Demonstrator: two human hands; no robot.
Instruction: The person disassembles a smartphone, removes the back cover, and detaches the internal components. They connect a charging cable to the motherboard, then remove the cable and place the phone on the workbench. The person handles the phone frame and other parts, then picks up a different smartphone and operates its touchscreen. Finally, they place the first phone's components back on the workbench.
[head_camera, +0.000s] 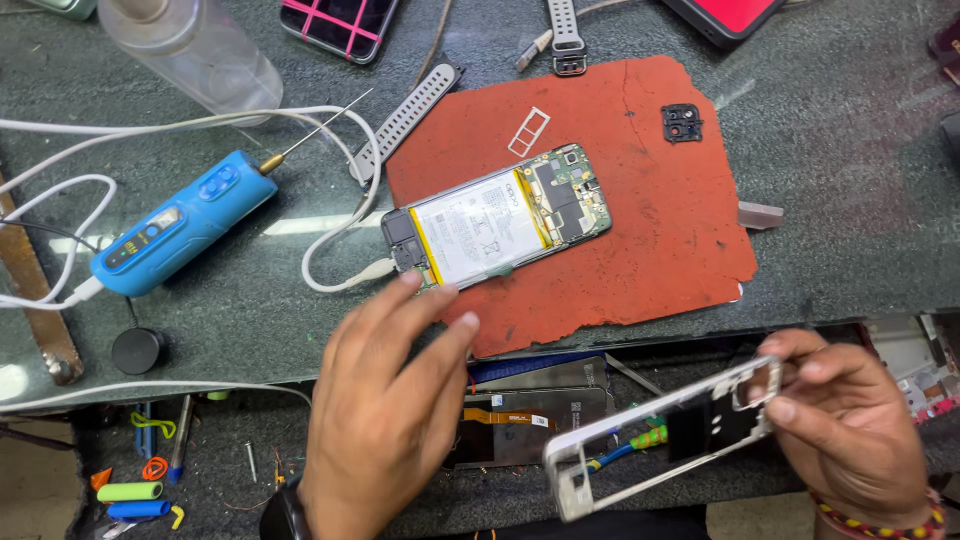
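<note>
Two hands, white-labelled phone (497, 217), silver frame (660, 435)

I see the opened phone (497, 218) lying on the mat (640, 250), the soldering tool (180, 225) to its left, the frame (660, 435) nearer me, right.

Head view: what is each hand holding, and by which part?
Right hand pinches the silver phone frame at its camera-cutout end. Left hand holds nothing, fingertips touching the opened phone.
</note>
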